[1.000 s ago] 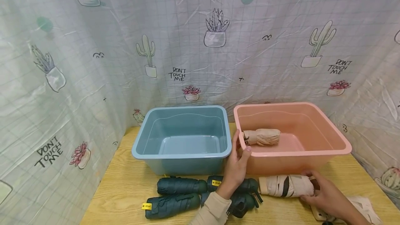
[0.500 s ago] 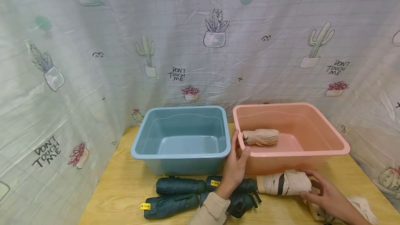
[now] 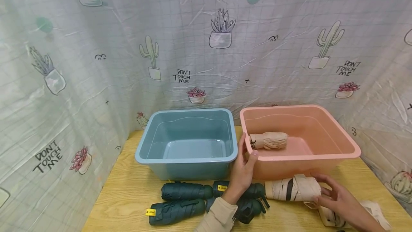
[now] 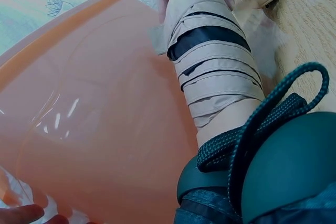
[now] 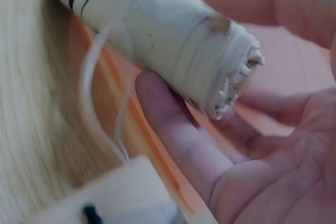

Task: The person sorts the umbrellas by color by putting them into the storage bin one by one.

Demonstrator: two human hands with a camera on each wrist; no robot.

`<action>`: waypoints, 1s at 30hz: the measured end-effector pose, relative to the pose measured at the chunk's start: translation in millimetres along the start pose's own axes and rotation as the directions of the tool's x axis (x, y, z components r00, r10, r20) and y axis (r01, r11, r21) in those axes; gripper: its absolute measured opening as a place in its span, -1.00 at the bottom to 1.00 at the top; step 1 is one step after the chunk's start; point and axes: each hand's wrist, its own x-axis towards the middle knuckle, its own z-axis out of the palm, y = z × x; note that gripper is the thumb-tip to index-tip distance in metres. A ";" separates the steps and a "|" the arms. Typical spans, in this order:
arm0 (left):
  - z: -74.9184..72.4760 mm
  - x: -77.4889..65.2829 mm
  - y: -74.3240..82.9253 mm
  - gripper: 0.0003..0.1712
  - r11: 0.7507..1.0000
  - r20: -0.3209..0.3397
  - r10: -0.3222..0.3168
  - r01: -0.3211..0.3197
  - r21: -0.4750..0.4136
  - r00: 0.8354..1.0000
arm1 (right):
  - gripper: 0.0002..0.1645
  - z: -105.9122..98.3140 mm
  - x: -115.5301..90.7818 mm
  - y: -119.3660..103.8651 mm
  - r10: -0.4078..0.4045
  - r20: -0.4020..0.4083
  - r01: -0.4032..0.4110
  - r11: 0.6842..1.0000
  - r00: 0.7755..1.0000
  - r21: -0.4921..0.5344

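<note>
My left hand holds the front left corner of the pink tub, thumb at the front and fingers along the side. With my right hand I grip the right end of a folded beige umbrella with a dark band, in front of that tub. Its ruffled canvas end shows between thumb and fingers in the right wrist view. Another folded beige umbrella lies inside the pink tub. A third beige umbrella lies under my right forearm, partly hidden, with a thin wrist loop by its handle.
A blue tub stands left of the pink one. Several folded dark green umbrellas with yellow tags lie in front, partly under my left arm. A cactus-print curtain hangs behind the wooden table.
The right end of the beige umbrella has risen slightly in my right hand. A thin loop now shows beneath it. My left hand stays at the pink tub's corner.
</note>
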 end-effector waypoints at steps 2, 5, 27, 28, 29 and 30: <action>0.0 0.4 0.1 -0.23 1.000 -0.001 0.001 -0.001 -0.005 1.000 | -0.24 2.5 2.1 -5.1 0.090 -0.052 -0.094 0.992 0.995 -0.083; 0.1 1.1 0.2 -0.23 1.000 -0.006 0.001 -0.001 -0.012 1.000 | -0.12 5.4 6.5 -12.2 0.206 -0.084 -0.217 0.965 0.975 -0.151; 1.0 -0.9 0.8 -0.22 1.000 -0.002 0.005 -0.005 -0.005 1.000 | -0.35 18.0 0.9 -11.0 0.103 -0.146 -0.115 0.991 0.984 -0.072; 1.0 -1.0 1.0 -0.22 1.000 -0.003 0.005 -0.005 -0.004 1.000 | -0.35 18.1 0.3 -12.1 0.093 -0.143 -0.103 0.993 0.985 -0.062; 1.1 -1.1 1.4 -0.22 1.000 -0.004 -0.001 0.001 -0.002 1.000 | -0.36 18.2 -0.4 -13.5 0.090 -0.147 -0.099 0.994 0.985 -0.056; 1.1 -1.3 1.5 -0.23 1.000 -0.006 -0.004 0.004 0.001 1.000 | -0.37 18.1 -1.2 -14.9 0.092 -0.146 -0.099 0.994 0.985 -0.044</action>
